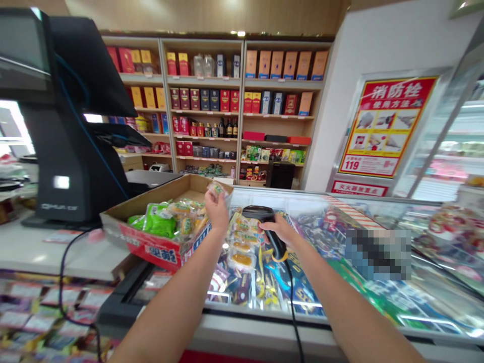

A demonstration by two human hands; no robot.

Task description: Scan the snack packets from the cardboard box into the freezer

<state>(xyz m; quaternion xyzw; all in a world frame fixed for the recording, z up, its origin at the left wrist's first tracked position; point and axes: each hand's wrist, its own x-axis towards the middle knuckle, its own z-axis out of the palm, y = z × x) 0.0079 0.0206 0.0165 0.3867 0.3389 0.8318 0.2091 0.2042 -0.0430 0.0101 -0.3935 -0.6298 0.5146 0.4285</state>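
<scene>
A small packet (pixel 218 190) is pinched in the person's left hand (pixel 217 210), the fingers closed around its lower part and the top of it sticking out. It is held up just past the corner of a cardboard box (pixel 151 249), close to a handheld scanner (pixel 261 215) but not touching it. The right hand (pixel 279 233) has the scanner's grip wrapped firmly, with the head of the scanner angled toward the packet. A black cable (pixel 293 312) drops from the scanner's base past the front of a glass-topped freezer (pixel 264 318).

The open box sits at the freezer's edge, partly on the counter (pixel 41 252), and is filled with similar packets, including a green one (pixel 159 222). More snack packets (pixel 242 257) show below the hands, though whether they lie on or under the glass is hard to tell. To the left stands a black checkout terminal (pixel 64 136). Beyond are shelves (pixel 242 101) of boxed liquor and bottles, and on the right a red safety poster (pixel 385 126).
</scene>
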